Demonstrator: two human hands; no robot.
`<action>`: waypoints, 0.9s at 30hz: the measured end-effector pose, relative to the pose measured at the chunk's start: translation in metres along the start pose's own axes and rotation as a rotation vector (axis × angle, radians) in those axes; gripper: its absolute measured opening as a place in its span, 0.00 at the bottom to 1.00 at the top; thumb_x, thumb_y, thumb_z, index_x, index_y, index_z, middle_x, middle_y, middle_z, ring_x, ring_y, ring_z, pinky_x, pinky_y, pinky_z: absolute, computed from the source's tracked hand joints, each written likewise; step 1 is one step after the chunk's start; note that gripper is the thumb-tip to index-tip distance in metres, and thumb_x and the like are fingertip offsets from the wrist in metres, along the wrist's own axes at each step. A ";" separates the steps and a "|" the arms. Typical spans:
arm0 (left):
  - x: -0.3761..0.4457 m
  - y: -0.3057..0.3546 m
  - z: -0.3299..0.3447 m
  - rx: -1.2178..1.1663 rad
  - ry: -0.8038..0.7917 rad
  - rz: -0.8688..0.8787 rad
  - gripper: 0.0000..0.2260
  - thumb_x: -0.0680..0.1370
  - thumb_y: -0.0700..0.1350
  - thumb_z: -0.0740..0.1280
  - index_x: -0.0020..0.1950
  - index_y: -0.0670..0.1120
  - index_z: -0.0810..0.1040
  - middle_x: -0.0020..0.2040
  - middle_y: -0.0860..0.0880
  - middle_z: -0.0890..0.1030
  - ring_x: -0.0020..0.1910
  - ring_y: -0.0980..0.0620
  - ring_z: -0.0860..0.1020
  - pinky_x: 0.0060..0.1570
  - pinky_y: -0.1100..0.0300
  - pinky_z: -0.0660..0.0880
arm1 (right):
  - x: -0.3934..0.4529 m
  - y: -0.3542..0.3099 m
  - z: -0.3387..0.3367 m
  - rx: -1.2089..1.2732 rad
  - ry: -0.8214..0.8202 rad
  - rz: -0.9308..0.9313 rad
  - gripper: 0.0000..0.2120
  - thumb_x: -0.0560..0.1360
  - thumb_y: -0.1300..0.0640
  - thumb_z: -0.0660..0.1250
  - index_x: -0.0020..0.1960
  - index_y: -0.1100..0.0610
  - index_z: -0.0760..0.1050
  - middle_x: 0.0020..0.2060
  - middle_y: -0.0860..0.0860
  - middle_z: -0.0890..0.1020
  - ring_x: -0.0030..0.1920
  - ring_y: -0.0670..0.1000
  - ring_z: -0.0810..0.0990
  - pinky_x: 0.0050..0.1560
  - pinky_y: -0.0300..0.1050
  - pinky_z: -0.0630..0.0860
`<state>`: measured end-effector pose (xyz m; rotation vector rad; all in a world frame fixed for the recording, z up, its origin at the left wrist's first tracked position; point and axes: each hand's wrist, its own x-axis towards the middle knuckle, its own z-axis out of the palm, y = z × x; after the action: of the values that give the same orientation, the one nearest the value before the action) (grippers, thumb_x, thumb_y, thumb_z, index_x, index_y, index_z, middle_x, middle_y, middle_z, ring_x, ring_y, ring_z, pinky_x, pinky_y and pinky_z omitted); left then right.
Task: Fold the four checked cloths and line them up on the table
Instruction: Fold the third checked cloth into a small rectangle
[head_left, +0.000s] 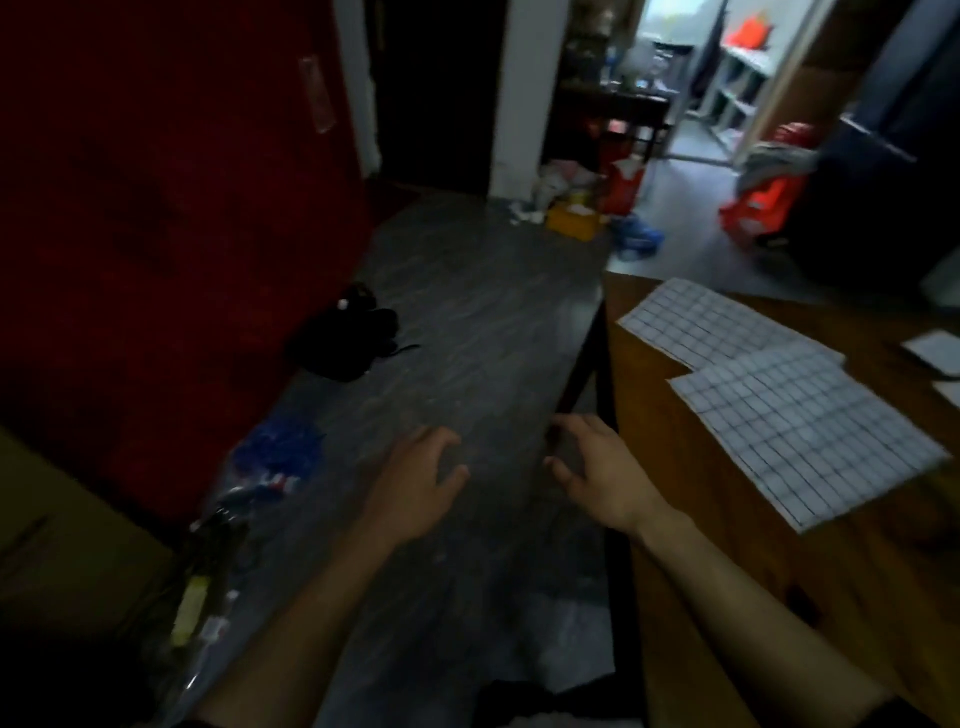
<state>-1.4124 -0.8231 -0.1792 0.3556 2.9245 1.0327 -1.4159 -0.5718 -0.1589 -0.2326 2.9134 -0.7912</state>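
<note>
Both hands – left (415, 488), right (602, 478) – grip loose, empty, over dark floor (467, 322), two checked cloths (800, 436) flat on wooden table (701, 519)

A single head-worn camera looks forward and down, turned left of the brown wooden worktop (727, 545), which fills only the right side. Dark grey streaked floor (467, 322) lies ahead, a doorway far beyond.

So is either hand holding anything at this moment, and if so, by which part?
Nothing is held. The left hand and right hand hang over the floor with loosely curled fingers; both checked cloths lie untouched on the table.
</note>
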 end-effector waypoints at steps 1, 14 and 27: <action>0.014 0.003 0.002 -0.001 -0.012 0.045 0.16 0.77 0.53 0.66 0.60 0.47 0.76 0.58 0.47 0.77 0.58 0.48 0.75 0.59 0.57 0.70 | -0.001 0.003 -0.003 -0.001 0.029 0.042 0.25 0.77 0.50 0.67 0.72 0.49 0.65 0.66 0.49 0.69 0.66 0.49 0.68 0.70 0.44 0.65; 0.191 0.057 0.087 0.042 -0.433 0.327 0.14 0.79 0.52 0.66 0.64 0.52 0.73 0.61 0.57 0.71 0.60 0.59 0.70 0.58 0.67 0.65 | 0.052 0.134 -0.033 0.142 0.235 0.544 0.27 0.78 0.48 0.65 0.74 0.48 0.61 0.71 0.49 0.65 0.69 0.50 0.66 0.68 0.45 0.65; 0.341 0.173 0.189 0.074 -0.813 0.557 0.16 0.79 0.53 0.65 0.67 0.58 0.70 0.63 0.62 0.68 0.62 0.62 0.68 0.62 0.61 0.71 | 0.043 0.231 -0.079 0.178 0.531 0.906 0.26 0.79 0.48 0.65 0.74 0.49 0.62 0.73 0.48 0.65 0.72 0.49 0.64 0.72 0.47 0.64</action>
<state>-1.6907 -0.5005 -0.1996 1.2864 2.1489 0.5797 -1.4968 -0.3433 -0.2122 1.3859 2.8153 -0.9946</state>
